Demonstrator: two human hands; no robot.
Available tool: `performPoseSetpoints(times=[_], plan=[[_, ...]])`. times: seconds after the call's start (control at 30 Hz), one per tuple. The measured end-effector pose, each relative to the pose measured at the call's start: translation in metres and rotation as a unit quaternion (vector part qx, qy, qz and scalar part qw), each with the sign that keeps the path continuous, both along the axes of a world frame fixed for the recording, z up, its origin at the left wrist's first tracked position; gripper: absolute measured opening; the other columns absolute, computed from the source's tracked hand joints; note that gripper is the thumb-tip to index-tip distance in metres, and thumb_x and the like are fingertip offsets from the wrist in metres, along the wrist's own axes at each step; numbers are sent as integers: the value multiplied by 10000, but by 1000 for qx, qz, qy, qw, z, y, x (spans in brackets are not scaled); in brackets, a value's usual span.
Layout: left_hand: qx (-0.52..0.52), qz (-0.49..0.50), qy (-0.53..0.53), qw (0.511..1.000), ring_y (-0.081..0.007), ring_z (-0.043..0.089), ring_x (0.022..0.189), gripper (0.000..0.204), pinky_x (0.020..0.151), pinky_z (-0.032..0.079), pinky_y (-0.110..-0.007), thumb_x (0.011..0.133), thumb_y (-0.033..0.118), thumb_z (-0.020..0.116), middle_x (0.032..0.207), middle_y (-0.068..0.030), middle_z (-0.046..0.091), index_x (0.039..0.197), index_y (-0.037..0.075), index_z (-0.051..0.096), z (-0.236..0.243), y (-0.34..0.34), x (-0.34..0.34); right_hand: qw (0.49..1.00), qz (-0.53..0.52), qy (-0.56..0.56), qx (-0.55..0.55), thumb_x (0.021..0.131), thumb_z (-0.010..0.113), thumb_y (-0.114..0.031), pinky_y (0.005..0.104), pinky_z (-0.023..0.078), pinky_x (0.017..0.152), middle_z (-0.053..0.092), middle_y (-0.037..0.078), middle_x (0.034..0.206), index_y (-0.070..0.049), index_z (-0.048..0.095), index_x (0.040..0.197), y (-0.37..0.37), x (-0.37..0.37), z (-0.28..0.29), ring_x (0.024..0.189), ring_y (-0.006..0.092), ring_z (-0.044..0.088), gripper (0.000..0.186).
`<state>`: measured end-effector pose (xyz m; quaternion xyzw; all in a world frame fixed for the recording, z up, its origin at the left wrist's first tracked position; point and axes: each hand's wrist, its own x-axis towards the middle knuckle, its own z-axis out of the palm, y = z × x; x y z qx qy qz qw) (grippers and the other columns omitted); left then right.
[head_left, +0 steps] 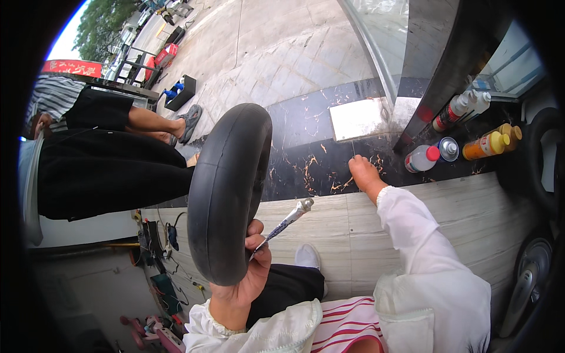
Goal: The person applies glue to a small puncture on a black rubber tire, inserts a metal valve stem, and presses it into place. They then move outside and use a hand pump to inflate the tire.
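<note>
A black rubber inner tube [219, 182], inflated and round, stands upright in my left hand [250, 275]. The same hand's fingers also close on a squeezed silver-and-blue metal glue tube [285, 225], whose pale nozzle end points up and right. To the right, my right hand [365, 173] reaches out over the black marble strip [300, 170]. Its fingers are drawn together, and whatever they may hold is hidden or too small to make out.
Several bottles [485, 145] and a spray can [448, 149] stand beside the glass door's frame [432, 76]. A person in black shorts [97, 110] and dark fabric [112, 170] are at the left. Cables and tools [168, 247] lie lower left. Black tyres [538, 159] edge the right.
</note>
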<state>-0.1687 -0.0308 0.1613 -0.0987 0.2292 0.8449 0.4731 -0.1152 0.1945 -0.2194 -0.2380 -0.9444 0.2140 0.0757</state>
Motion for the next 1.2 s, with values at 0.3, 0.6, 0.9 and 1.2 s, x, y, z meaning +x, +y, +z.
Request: performPoseSetpoints(times=[0.3,0.6,0.9,1.2], plan=[[47,-50,-16,997,-200,553,1018,207,909,507,-366,964,140,543,1056,-105,432,1140,32,525,-4,16,4,645,-8,354,-678,917,612,-46,251,529,809,657,70,998,20,630,1084,23,57,263,874,116,638,181],[75,-132,45,987,-216,568,1024,405,939,506,-366,935,144,577,1118,-113,460,1297,-3,469,-3,44,44,656,82,408,-629,862,649,44,238,523,854,644,67,1014,3,623,1078,15,141,330,955,114,629,221],[56,-161,41,985,-241,578,1102,356,938,483,-383,995,251,448,1281,-149,552,1252,25,548,-11,50,78,786,120,447,-410,894,617,15,251,518,822,622,81,968,16,613,1068,20,194,334,951,123,630,174],[61,-213,49,974,-266,566,1164,382,992,451,-403,999,261,414,1285,-157,579,1255,13,551,-23,52,96,877,71,415,-233,977,553,-235,353,379,560,560,120,727,1,550,838,13,219,316,617,219,504,274]])
